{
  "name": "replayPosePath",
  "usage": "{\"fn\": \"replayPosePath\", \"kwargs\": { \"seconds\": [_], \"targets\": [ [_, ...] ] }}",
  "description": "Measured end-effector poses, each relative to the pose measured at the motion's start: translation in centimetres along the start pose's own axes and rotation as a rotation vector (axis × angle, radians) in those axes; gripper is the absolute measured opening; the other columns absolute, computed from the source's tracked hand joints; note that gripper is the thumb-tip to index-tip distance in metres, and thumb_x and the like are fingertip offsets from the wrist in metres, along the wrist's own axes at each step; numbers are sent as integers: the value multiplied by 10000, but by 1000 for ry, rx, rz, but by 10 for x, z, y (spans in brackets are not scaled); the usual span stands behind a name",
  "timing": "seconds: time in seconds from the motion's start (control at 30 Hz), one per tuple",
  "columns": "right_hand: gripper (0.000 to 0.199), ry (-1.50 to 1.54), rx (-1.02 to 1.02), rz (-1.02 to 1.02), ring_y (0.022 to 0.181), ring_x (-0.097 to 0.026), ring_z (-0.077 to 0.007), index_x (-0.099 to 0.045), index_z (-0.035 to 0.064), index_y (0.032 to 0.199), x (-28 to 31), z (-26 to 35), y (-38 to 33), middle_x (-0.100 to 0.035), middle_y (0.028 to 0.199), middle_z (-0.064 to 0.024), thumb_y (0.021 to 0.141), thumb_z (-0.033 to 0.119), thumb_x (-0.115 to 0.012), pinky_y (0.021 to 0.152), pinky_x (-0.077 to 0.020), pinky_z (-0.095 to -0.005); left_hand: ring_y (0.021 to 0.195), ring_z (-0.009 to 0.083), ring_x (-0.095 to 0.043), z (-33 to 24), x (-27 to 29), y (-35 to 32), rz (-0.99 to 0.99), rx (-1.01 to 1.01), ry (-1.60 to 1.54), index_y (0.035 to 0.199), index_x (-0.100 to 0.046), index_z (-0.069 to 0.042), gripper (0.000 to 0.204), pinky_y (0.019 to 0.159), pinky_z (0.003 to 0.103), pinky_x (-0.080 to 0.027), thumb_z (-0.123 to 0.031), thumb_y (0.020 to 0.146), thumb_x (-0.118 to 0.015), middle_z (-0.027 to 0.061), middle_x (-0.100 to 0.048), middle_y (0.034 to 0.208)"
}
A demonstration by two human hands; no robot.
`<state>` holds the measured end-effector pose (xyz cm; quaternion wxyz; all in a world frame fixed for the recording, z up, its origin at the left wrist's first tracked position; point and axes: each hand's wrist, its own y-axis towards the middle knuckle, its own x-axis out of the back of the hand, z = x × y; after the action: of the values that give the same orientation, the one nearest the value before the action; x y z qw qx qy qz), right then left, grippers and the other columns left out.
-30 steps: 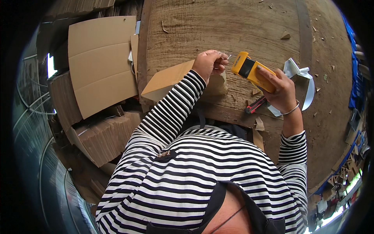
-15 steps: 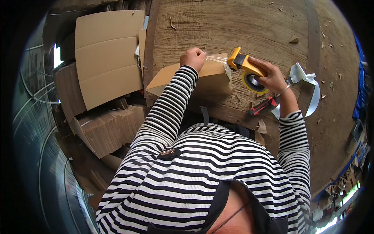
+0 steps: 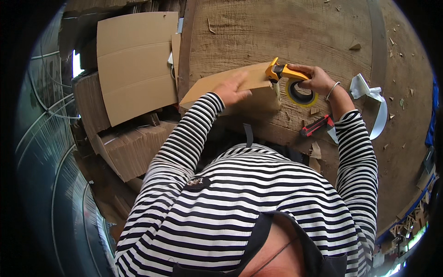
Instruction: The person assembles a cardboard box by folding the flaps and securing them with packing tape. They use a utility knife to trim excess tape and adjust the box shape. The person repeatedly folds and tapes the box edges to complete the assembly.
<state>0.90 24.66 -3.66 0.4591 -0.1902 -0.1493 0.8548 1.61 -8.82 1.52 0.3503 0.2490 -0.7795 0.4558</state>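
Observation:
A long brown cardboard box (image 3: 259, 98) lies on the wooden table near its front edge. My left hand (image 3: 232, 90) is open on the box's top, fingers outstretched and slightly blurred, thumb apart. My right hand (image 3: 319, 82) is closed around the handle of a yellow tape dispenser (image 3: 291, 73). Its black head rests against the box's right end, at the top edge. Below the handle hangs the tape roll (image 3: 314, 99), with a yellow rim. Under my right wrist, a red and black utility knife (image 3: 316, 125) lies on the table.
White strips (image 3: 379, 117) lie right of my right wrist. A large cardboard sheet (image 3: 137, 69) stands at the left, above stacked cardboard (image 3: 138, 147). Small scraps are scattered over the wooden table (image 3: 277, 32), including a triangular piece (image 3: 355, 45) toward the back right.
The stretched tape between my left hand and the dispenser no longer shows. My left hand has opened and moved down onto the box top. The dispenser's head has come against the box's right end.

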Motion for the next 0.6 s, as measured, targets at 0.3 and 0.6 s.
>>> {"fn": "replayPosePath", "kwargs": {
  "seconds": [0.3,0.6],
  "targets": [
    [632,78,42,-124,1049,-552,-117,-518,121,1316,-18,-36,-12,-574,1238,-30,713,-41,-611,928,-410,-219,1299,297,-369,-52,-1,44,63,-203,82,1329,-384,34,781,1076,378,-296,-577,855,-499,206,-408,1377],
    [670,293,-12,-383,1168,-477,-140,-440,46,1360,-106,-105,-119,-494,1327,-80,707,-11,-575,970,-367,-238,1241,285,-447,-42,-18,48,-94,-208,151,1321,-446,-46,580,1039,348,-359,-462,917,-456,157,-474,1339]
  ]
}}
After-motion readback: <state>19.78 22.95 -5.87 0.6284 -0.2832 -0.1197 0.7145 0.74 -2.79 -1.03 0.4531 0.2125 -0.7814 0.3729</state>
